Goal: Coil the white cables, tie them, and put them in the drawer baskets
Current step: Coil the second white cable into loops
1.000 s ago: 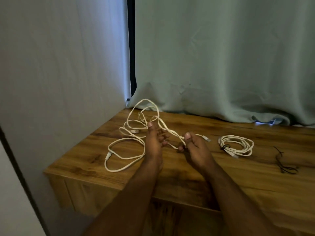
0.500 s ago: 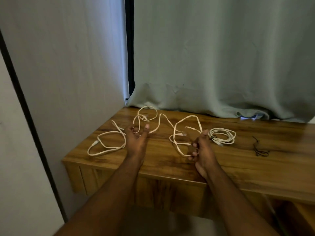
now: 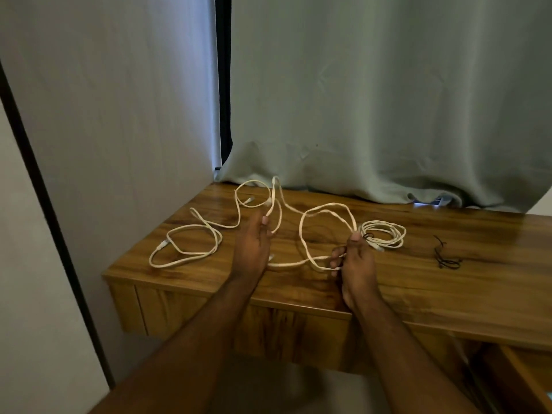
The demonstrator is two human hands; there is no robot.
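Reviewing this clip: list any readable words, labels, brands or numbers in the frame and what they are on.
None readable.
Loose white cable, held by the left hand and right hand: no print visible; its plugs are too small to show markings.
Coiled cable: no label.
Black ties, desk, curtain: no writing.

left hand [image 3: 252, 245]: its back faces the camera, so the grip on the loose white cable [image 3: 301, 234] is hidden.
right hand [image 3: 357, 261]: fingertips are partly hidden behind the cable loop.
cable plugs: too small to tell their type.
open drawer [image 3: 525, 380]: cut off at the lower right edge, contents unseen.
table [image 3: 448, 294]: right end cut off by the frame.
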